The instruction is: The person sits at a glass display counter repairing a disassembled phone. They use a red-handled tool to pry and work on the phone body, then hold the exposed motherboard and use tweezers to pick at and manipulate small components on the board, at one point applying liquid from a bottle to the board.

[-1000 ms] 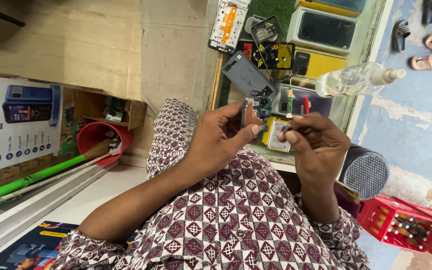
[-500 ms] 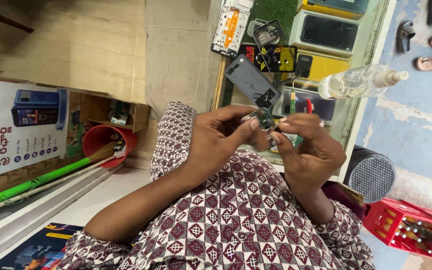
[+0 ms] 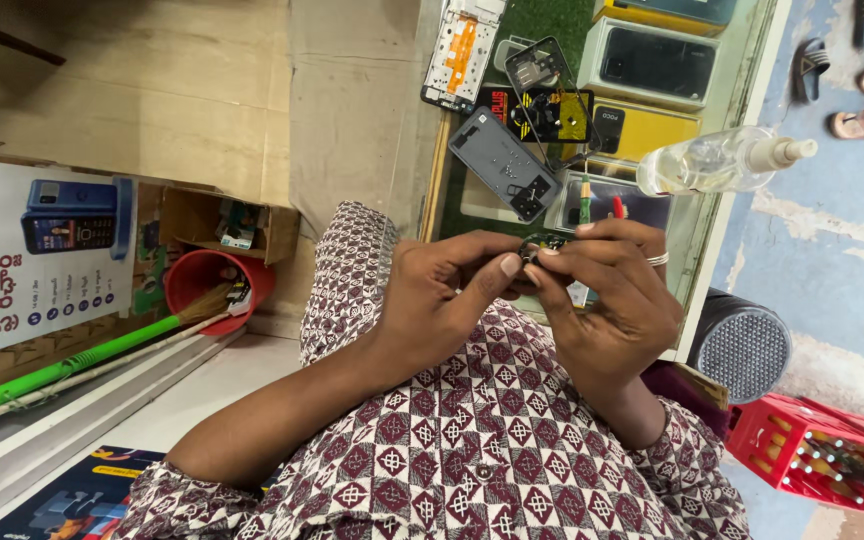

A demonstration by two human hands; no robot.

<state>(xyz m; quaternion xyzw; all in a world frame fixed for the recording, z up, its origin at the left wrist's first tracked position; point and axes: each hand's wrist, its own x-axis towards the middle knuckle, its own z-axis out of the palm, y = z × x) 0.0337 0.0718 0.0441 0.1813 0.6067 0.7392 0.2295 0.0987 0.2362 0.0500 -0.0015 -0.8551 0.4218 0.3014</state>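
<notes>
Centrally, small dark phone part (image 3: 544, 243) pinched between fingertips of left hand (image 3: 442, 300) and right hand (image 3: 612, 300), just right of frame centre. Above, grey phone back cover (image 3: 505, 163) on green mat (image 3: 542, 25). Clear spray bottle (image 3: 717, 162) upper right; red bucket (image 3: 214, 285) at left.
</notes>
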